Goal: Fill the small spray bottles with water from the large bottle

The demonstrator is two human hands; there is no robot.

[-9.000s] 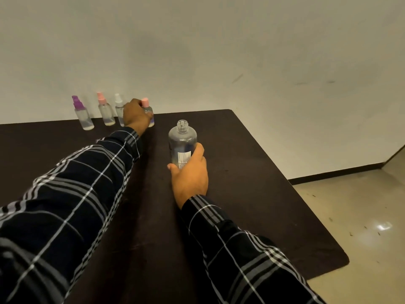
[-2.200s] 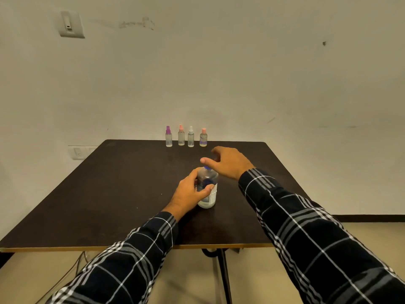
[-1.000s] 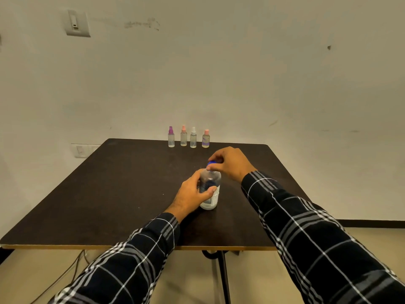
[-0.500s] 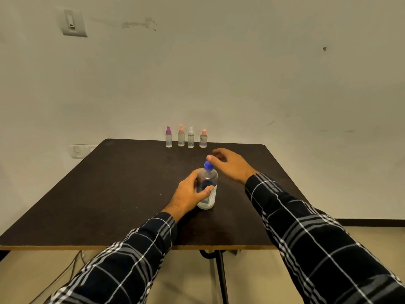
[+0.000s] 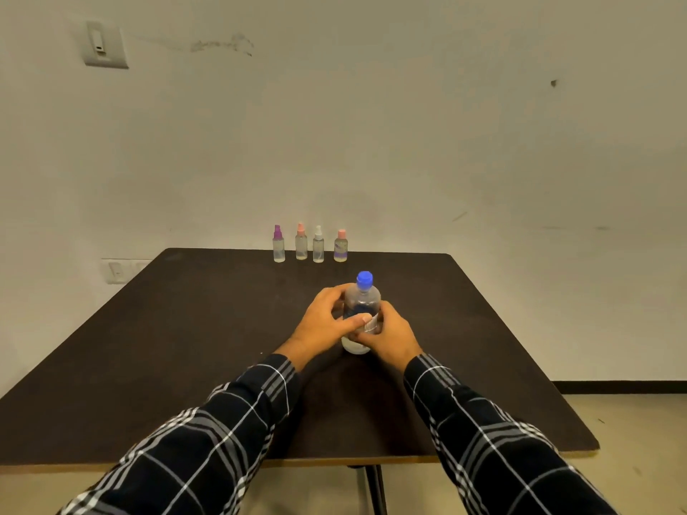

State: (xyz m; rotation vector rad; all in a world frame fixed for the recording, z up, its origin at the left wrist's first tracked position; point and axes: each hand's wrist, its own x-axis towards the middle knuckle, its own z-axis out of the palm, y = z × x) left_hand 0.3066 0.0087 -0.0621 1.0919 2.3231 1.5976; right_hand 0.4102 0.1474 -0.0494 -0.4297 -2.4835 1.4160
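Observation:
The large clear bottle (image 5: 361,301) stands upright in the middle of the dark table (image 5: 193,328), with its blue cap (image 5: 364,279) on. My left hand (image 5: 323,323) wraps its left side, thumb across the label. My right hand (image 5: 388,336) grips the lower right side. Both hands hide most of the bottle's lower half. At the far edge stands a row of small spray bottles: purple-topped (image 5: 278,244), pink-topped (image 5: 301,242), white-topped (image 5: 318,244), and a shorter pink-capped one (image 5: 341,246).
A pale wall rises right behind the table, with a switch plate (image 5: 105,45) high on the left and a socket (image 5: 118,271) low on the left. The floor (image 5: 632,421) shows beyond the table's right edge. A table leg (image 5: 373,488) stands below the near edge.
My right hand has left the blue cap and come down onto the large bottle's lower right side. The left hand has kept its hold. The cap is now screwed on top.

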